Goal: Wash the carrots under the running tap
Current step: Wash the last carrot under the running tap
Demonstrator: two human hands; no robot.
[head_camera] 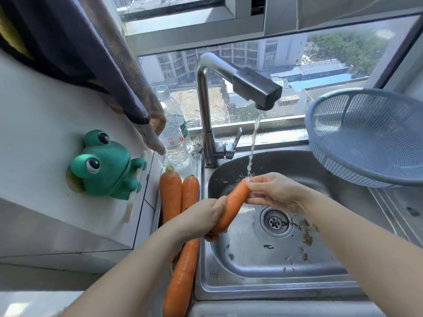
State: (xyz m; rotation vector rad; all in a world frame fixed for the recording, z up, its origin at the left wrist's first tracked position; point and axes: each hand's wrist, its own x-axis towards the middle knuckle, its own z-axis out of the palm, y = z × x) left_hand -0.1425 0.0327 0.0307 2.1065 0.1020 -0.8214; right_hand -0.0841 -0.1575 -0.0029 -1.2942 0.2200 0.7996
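Left hand (201, 219) grips the long orange carrot (231, 205) at its seven-o'clock end, right hand (274, 193) pinches the one-o'clock tip under the tap stream (253, 143); I fear a wet slip into the steel sink (251, 282).

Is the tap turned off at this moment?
No, a stream of water falls from the tap onto the tip of the carrot that the left hand and the right hand hold over the sink.

One wide-angle view, worn on the head, looks forward and steeply down over the sink (251, 291) from close above it. It faces the tap (202, 99) and the window (332, 60) behind, and straight edges bow toward the frame's borders.
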